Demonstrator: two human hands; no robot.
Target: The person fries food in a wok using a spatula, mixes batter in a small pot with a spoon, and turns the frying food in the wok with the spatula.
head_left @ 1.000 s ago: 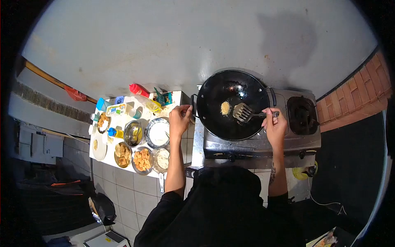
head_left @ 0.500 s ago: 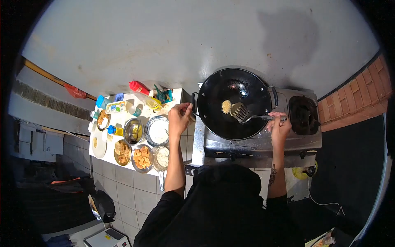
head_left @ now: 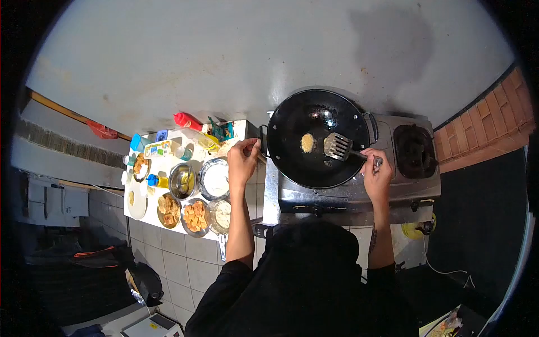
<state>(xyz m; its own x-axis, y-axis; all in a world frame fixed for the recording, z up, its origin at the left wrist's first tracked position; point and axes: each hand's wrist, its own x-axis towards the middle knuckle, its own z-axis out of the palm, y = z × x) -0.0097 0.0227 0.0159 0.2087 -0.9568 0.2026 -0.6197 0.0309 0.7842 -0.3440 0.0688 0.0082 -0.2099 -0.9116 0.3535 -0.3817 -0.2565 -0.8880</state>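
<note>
My right hand (head_left: 377, 168) is closed around the handle of a slotted spatula (head_left: 340, 147). The spatula's metal head lies in a black wok (head_left: 297, 171), over a second pale piece of food (head_left: 328, 145), which shows only partly beneath it. Left of it, one golden, crumbly-looking piece of food (head_left: 307, 142) rests on the wok's bottom. My left hand (head_left: 242, 160) pinches the wok's left handle (head_left: 263, 138) with its fingertips.
The wok stands on a steel gas stove (head_left: 359, 196), with a bare burner (head_left: 415, 150) to its right. A white table (head_left: 240, 130) at left carries a bowl of orange chunks (head_left: 195, 217), a bowl of white powder (head_left: 216, 178), a batter pan (head_left: 222, 216) and a red bottle (head_left: 186, 120).
The spatula head has turned and moved slightly right, lying over a second piece of food now visible. My right hand has shifted a little left; my left hand stays at the wok handle.
</note>
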